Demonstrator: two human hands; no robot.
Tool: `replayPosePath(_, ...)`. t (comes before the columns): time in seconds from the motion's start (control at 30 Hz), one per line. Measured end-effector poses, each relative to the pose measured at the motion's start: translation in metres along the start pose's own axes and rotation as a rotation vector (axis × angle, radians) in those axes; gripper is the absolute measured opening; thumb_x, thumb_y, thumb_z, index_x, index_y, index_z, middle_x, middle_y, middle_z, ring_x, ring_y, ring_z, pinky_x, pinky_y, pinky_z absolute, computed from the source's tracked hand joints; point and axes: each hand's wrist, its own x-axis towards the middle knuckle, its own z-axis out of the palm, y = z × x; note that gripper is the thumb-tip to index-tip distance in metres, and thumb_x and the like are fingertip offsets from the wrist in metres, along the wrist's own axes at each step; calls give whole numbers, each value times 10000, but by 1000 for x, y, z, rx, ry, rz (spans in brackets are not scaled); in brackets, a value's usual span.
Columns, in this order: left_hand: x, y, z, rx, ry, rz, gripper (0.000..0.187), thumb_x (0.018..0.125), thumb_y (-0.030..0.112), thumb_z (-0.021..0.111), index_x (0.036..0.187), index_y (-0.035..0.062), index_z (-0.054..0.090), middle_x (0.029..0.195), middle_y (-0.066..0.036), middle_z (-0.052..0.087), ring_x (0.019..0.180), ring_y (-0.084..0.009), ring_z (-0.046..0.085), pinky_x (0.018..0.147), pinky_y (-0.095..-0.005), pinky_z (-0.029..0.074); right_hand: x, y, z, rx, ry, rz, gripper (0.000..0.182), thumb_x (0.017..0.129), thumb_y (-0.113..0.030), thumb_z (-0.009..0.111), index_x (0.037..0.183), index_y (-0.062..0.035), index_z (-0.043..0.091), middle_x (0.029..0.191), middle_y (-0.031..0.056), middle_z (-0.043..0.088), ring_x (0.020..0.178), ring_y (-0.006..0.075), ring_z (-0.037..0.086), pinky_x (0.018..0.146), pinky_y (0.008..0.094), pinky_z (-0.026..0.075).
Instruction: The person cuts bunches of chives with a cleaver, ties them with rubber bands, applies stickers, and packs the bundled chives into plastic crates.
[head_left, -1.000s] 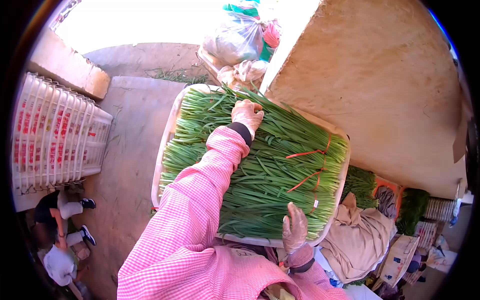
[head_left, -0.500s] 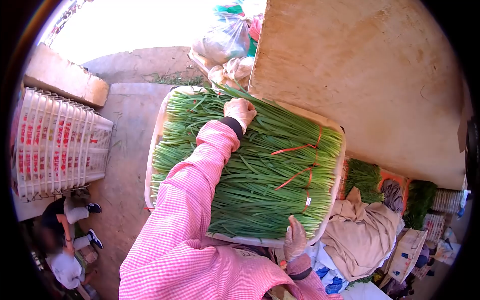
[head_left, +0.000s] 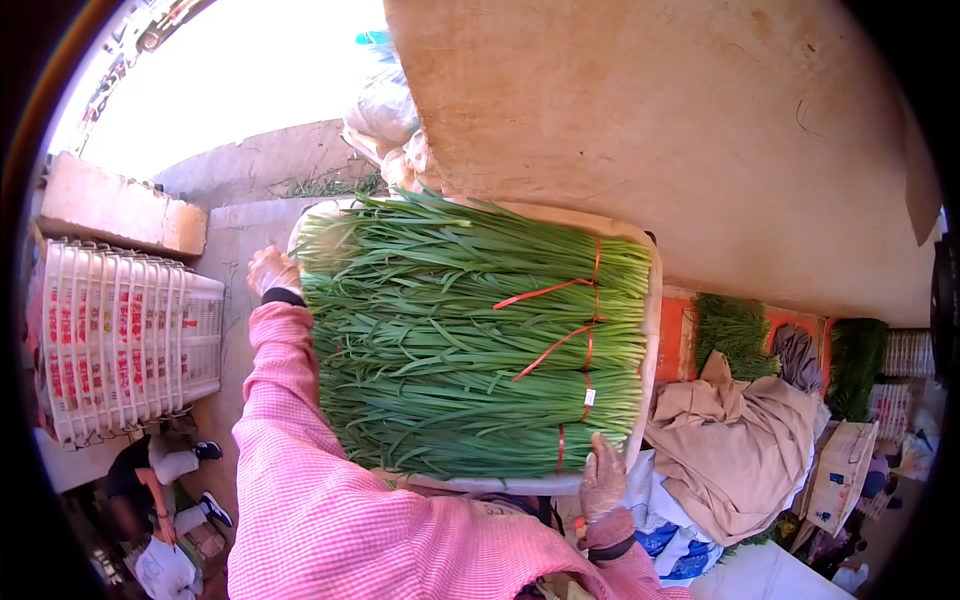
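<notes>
A pale crate (head_left: pixel 652 345) holds rows of long green leafy stalks (head_left: pixel 450 330), several bundles tied with red bands (head_left: pixel 590 345) near the right end. My left hand (head_left: pixel 273 272), in a clear glove, is at the crate's left rim near the upper corner, its fingers curled against the edge. Also gloved, my right hand (head_left: pixel 603 480) grips the rim at the lower right corner, fingers held together over the edge. A small white tag (head_left: pixel 589 397) sits on one bundle.
Stacked white crates with red lettering (head_left: pixel 130 340) stand at the left, a seated person (head_left: pixel 165 510) below them. A large tan panel (head_left: pixel 660 120) fills the upper right. Brown cloth (head_left: pixel 735 440), more greens (head_left: pixel 730 335) and a box (head_left: pixel 842 475) lie right; plastic bags (head_left: pixel 385 110) are above.
My left hand has moved from the top of the stalks to the crate's left rim, uncovering the upper rows. My right hand remains at the lower right corner. The view has shifted.
</notes>
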Motion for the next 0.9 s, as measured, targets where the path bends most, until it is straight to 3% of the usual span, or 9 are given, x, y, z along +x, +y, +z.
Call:
replayPosePath(0.07, 32, -94, 68, 315, -20, -38, 194, 794, 268, 530, 846, 105, 622, 898, -113, 600, 874, -275, 587, 741, -399, 476, 1, 5, -3, 15, 8, 28, 326, 803, -59, 502, 1125, -16, 524, 1069, 169, 561, 987, 308, 532, 870, 388, 410)
replayPosePath(0.2, -20, -217, -17, 15, -17, -533, 269, 809, 262, 504, 899, 60, 656, 910, -197, 625, 850, -349, 611, 722, -444, 488, 4, 18, -8, -13, 10, 40, 316, 817, -76, 493, 1126, -18, 524, 1076, 164, 559, 996, 310, 529, 875, 385, 408)
replayPosePath(0.3, -54, -245, -41, 314, -170, -807, 578, 768, 405, 550, 1159, -8, 446, 1236, -215, 387, 1138, -302, 409, 907, -389, 375, 8, 14, -5, -58, 22, 50, 343, 814, -84, 493, 1152, -23, 501, 1123, 166, 530, 1032, 318, 504, 894, 395, 393)
replayPosePath(0.37, -60, -188, -72, 357, -130, -683, 742, 772, 446, 560, 1281, -36, 318, 1384, -216, 233, 1281, -286, 266, 1004, -375, 295, 18, 8, -7, -106, 49, 77, 377, 798, -85, 501, 1170, -26, 482, 1161, 169, 505, 1060, 323, 483, 905, 411, 381)
replayPosePath(0.43, -28, -188, 6, -347, 322, 140, 552, 833, 311, 541, 1255, -9, 384, 1346, -191, 309, 1259, -268, 311, 990, -377, 318, 31, -5, -13, -87, 117, -39, 407, 798, -107, 501, 1193, -20, 456, 1192, 167, 480, 1095, 327, 455, 935, 415, 353)
replayPosePath(0.5, -74, -5, -82, -1233, 33, 425, 389, 803, 88, 545, 1181, 11, 494, 1237, -159, 463, 1233, -249, 352, 983, -358, 337, 40, -12, -15, -31, 143, -53, 407, 799, -114, 500, 1191, -14, 456, 1185, 164, 485, 1097, 329, 453, 944, 416, 345)
replayPosePath(0.6, -103, 148, -120, -583, 77, 1100, 454, 820, 234, 532, 1227, 48, 456, 1303, -137, 407, 1259, -282, 304, 1035, -416, 226, 57, -10, -19, -19, 143, -122, 405, 801, -115, 497, 1188, -3, 453, 1183, 160, 484, 1101, 334, 447, 958, 415, 331)
replayPosePath(0.73, -95, 234, -69, -398, 84, 1184, 499, 853, 360, 459, 1252, 63, 417, 1303, -134, 383, 1260, -295, 277, 1034, -431, 199, 126, 9, -34, -175, 194, -322, 430, 818, -141, 492, 1225, -22, 426, 1232, 155, 441, 1141, 324, 395, 976, 440, 303)
replayPosePath(0.9, -63, 196, -35, -432, 9, 1068, 433, 844, 317, 465, 1209, 85, 470, 1169, -104, 471, 1111, -274, 409, 934, -418, 299, 264, 4, -19, -422, 178, -499, 449, 838, -256, 493, 1246, -87, 412, 1231, 103, 435, 1135, 296, 395, 978, 408, 307)
